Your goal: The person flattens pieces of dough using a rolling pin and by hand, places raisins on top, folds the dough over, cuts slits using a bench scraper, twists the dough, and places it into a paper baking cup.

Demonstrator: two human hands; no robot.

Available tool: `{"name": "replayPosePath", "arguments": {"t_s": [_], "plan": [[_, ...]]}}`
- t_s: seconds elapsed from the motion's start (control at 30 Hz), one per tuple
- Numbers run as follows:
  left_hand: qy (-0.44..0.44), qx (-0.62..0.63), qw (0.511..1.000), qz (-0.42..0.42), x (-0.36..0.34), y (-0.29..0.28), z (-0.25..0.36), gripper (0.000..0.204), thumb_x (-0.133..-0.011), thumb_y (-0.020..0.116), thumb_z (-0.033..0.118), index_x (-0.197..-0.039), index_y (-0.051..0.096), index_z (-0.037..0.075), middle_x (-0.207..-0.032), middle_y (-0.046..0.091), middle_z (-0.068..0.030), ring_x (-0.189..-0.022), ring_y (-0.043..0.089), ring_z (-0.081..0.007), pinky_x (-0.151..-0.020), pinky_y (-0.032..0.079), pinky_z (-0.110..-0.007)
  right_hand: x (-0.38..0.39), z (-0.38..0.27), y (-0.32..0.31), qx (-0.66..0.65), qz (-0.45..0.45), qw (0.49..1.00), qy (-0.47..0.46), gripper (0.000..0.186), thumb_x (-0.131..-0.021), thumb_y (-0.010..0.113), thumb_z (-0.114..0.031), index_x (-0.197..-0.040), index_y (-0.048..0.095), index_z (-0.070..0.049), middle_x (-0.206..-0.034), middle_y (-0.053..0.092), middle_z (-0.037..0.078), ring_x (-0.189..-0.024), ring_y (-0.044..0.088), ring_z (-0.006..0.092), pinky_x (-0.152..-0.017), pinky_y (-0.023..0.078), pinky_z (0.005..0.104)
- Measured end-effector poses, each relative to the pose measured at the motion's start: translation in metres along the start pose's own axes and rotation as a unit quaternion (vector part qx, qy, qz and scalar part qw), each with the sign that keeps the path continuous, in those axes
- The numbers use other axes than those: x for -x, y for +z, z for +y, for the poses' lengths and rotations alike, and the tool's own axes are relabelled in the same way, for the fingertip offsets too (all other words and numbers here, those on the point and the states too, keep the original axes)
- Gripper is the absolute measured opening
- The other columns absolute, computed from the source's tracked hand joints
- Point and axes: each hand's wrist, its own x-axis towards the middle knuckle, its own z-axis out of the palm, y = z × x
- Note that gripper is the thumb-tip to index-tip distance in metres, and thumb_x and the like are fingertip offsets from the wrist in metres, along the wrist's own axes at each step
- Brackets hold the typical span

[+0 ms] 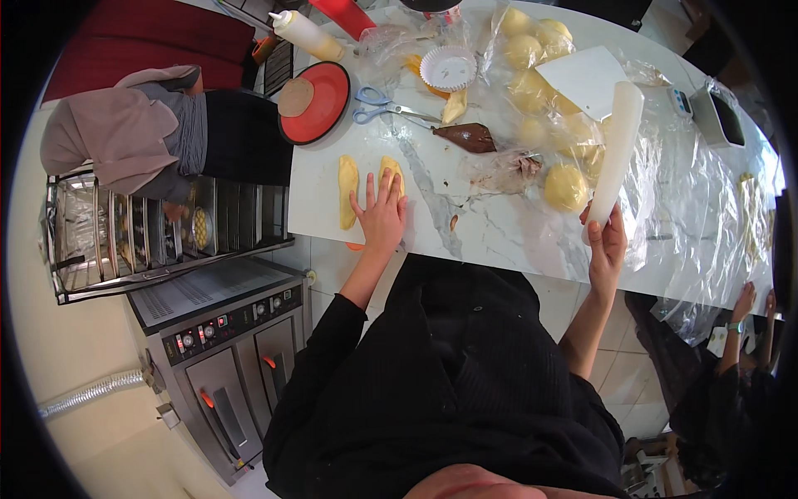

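Observation:
My left hand lies with its fingers spread over an elongated piece of yellow dough on the marble-patterned tabletop. To its left rests a second long, flattened dough piece. My right hand is closed around the lower end of a white rolling pin, which is tilted up. Close by that hand sits a round yellow dough ball. Further back, several more dough balls lie under clear plastic sheeting, with a white flat scraper on top.
Beyond my left hand are blue-handled scissors, a piping bag with brown filling, a white paper cup, a red round plate and a squeeze bottle. A person stands by a tray rack at left; another person's hands show at right.

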Motion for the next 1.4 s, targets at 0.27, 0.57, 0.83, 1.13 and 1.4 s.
{"name": "replayPosePath", "arguments": {"t_s": [0.27,0.57,0.83,1.13,1.4], "plan": [[0.01,0.087,0.994,-0.067,0.023,0.001,-0.008,0.055,-0.082,0.045,0.034,-0.13,0.03,0.013,-0.136,0.026,-0.0006,-0.125,0.023,-0.0191,-0.095,0.003,-0.057,0.005,-0.004,0.027,0.031,-0.026,0.999,0.01,0.03,-0.084,0.052,-0.014,-0.109,0.044,0.001,-0.084,0.048,0.001,-0.075,0.04,0.0063,-0.063,0.032,0.0172],[0.056,0.119,0.987,-0.094,0.017,0.01,-0.02,0.065,-0.078,0.046,0.049,-0.131,0.029,0.015,-0.136,0.025,-0.0013,-0.127,0.019,-0.0221,-0.094,0.006,-0.061,0.01,0.002,0.118,0.034,-0.024,0.999,0.003,0.035,-0.084,0.052,-0.015,-0.114,0.041,0.001,-0.081,0.049,0.0,-0.07,0.039,0.0047,-0.058,0.031,0.0166],[0.172,0.195,0.963,-0.066,0.025,0.012,-0.051,0.064,-0.077,0.047,0.048,-0.13,0.031,0.018,-0.135,0.025,-0.0033,-0.126,0.022,-0.0192,-0.093,0.006,-0.062,0.033,0.004,0.203,0.038,0.014,0.998,0.037,0.038,-0.084,0.053,-0.023,-0.11,0.043,0.003,-0.087,0.052,0.003,-0.082,0.045,0.0098,-0.074,0.034,0.0233],[0.206,0.375,0.904,0.001,0.014,0.007,-0.102,0.051,-0.08,0.049,0.031,-0.125,0.037,0.009,-0.126,0.038,-0.0077,-0.12,0.031,-0.0217,-0.098,0.009,-0.053,0.046,0.041,0.246,0.484,-0.03,0.874,0.022,0.035,-0.074,0.054,-0.003,-0.108,0.045,-0.002,-0.103,0.05,0.015,-0.097,0.045,0.0326,-0.084,0.033,0.0375],[0.082,0.344,0.934,-0.052,0.014,0.011,-0.165,0.051,-0.085,0.036,0.023,-0.131,0.025,0.003,-0.138,0.02,-0.0118,-0.128,0.015,-0.0309,-0.099,-0.003,-0.055,0.023,0.07,0.281,0.626,-0.223,0.735,-0.136,0.046,-0.074,0.056,-0.01,-0.118,0.042,-0.005,-0.104,0.049,0.008,-0.1,0.044,0.0226,-0.087,0.028,0.0408]]}}
